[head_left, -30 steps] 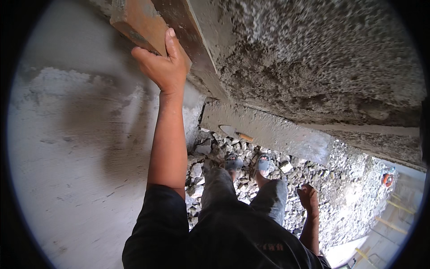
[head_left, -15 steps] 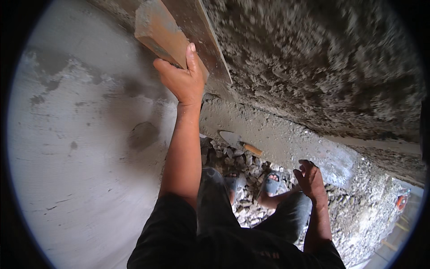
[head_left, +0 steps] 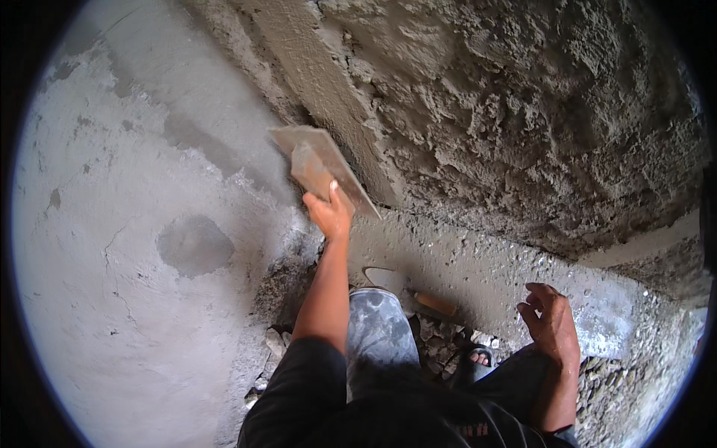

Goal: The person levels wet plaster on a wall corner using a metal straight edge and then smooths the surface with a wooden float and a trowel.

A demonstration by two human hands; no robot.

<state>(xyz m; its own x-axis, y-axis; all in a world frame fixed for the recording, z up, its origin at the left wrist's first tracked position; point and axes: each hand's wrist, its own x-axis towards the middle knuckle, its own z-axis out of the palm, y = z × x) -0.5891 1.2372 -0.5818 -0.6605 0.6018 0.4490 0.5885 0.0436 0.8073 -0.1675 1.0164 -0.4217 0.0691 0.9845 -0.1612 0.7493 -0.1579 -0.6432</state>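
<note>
My left hand is wrapped around the handle of a plastering float, its thumb lying along the grip. The float's flat blade is tilted in the corner, beside a smoothed mortar strip on the rough wall; whether it touches the strip I cannot tell. Lower right, my right hand hangs over the ledge, holding nothing, its fingers loosely bent and apart. Between the two hands, a pointed trowel with a wooden handle lies on the ledge near my knee.
A smooth grey wall with a dark damp patch rises on the left. The right wall carries coarse, lumpy mortar. Broken stones lie below around my sandalled foot. A pale wet patch marks the ledge at right.
The float has come down the corner toward me in my left hand. My right hand is still free. The view has shifted, showing more of the upper wall.
</note>
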